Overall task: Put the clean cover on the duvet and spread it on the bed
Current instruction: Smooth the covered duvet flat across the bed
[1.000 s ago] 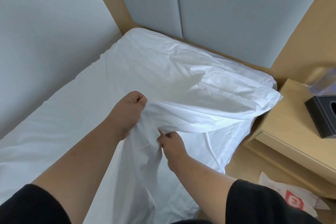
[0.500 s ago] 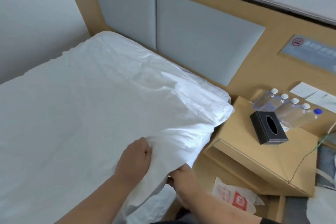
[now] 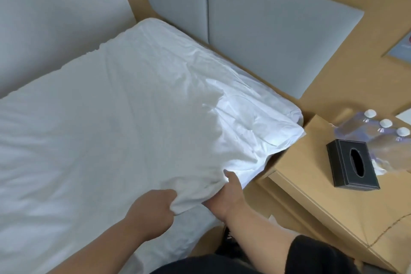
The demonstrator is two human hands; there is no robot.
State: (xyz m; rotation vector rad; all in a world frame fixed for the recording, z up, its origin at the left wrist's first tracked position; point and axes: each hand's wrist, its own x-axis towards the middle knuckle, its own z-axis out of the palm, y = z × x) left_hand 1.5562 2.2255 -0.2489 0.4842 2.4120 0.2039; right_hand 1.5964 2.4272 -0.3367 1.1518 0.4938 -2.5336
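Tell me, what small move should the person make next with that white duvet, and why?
Probably tug the duvet edge down and toward the bedside table, then smooth it. Both hands grip that edge: the left hand bunches it, the right hand holds it from beneath, and the corner near the headboard looks wrinkled and lifted.

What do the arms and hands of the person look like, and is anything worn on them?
Both are bare: the left hand and right hand show no gloves, and no rings or watch can be seen. The forearms are uncovered. A black sleeve covers the right upper arm; the left arm's sleeve lies outside the picture.
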